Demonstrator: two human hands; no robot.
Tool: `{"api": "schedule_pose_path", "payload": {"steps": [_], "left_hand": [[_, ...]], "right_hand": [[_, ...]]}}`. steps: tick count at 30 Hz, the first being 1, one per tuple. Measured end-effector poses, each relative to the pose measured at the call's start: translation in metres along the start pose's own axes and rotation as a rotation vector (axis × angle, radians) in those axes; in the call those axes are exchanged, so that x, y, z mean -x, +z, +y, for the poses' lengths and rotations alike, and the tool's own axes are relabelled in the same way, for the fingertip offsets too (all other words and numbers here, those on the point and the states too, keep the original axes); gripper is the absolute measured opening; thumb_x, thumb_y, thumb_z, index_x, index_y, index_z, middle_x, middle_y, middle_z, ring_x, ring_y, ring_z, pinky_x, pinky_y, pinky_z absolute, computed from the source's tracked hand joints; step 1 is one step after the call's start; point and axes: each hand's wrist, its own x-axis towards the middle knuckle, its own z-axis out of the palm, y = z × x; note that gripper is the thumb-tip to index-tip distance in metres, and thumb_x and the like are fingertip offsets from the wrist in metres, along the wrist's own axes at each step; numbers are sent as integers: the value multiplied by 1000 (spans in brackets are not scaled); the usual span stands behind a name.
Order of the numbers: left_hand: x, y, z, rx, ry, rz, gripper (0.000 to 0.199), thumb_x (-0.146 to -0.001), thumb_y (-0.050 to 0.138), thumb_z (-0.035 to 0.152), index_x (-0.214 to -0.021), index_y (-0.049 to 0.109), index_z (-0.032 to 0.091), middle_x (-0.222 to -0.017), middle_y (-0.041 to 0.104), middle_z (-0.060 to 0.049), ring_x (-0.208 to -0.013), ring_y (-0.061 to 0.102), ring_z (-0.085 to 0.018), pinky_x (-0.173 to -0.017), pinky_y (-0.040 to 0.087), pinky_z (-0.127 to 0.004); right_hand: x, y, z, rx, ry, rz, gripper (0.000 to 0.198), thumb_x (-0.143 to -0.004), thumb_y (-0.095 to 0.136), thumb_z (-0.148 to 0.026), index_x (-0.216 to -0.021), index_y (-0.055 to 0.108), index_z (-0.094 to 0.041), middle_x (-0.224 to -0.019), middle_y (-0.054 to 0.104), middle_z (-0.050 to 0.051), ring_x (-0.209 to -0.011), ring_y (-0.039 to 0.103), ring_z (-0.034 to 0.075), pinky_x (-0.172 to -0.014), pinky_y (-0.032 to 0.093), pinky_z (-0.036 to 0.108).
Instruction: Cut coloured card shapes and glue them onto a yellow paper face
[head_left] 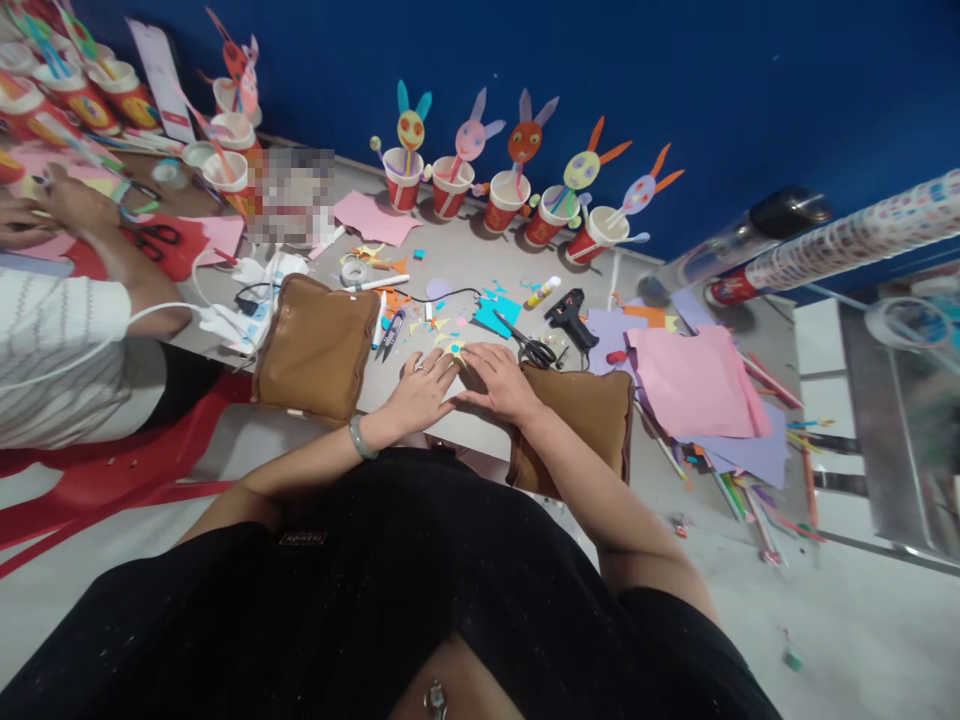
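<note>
Tabletop [480, 428] edge, two hands [421, 395] [501, 385] — touching yellow paper [450, 347]

1. Yellow paper piece [454, 352]: partly covered by left hand [424, 390] and right hand [499, 382]; we can't get the full outline.
2. Brown cushion [592, 410] at right: forearm [585, 470] hides part.
3. Cup stack [847, 235]: right edge crops it.
4. Pixelated patch [292, 195]: we can't read it.
5. Co-worker [60, 350]: left edge crops.
</note>
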Motion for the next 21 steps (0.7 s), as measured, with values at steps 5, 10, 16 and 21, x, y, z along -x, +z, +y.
{"api": "schedule_pose_path", "payload": {"steps": [5,10,16,21], "left_hand": [[1,0,0,-23,6,20,57,-103,39,46,-147,51,11,-151,53,-19,-146,41,-37,-118,28,-57],[1,-1,0,-29,20,42,53,-102,44,44,-143,54,13,-149,54,-20,-146,41,-37,-119,27,-58],[1,0,1,10,1,51,58,-103,43,45,-147,49,9,-148,55,-21,-146,43,-37,-119,27,-59],[0,2,0,21,10,60,55,-103,42,46,-141,55,9,-146,56,-22,-146,43,-37,-119,27,-59]], "right_hand": [[-1,0,-2,-3,6,-15,92,-88,35,-84,-146,53,-15,-140,63,20,-131,53,37,-115,35,54],[-2,1,0,-46,51,36,97,-86,34,-86,-148,49,-13,-141,61,21,-130,53,37,-113,37,52],[-3,-10,-3,-48,77,37,79,-94,38,-75,-144,55,-16,-137,64,19,-127,56,36,-111,41,52],[-12,-32,1,82,204,213,47,-103,40,-49,-124,69,-18,-125,71,15,-120,61,33,-108,45,50]]}}
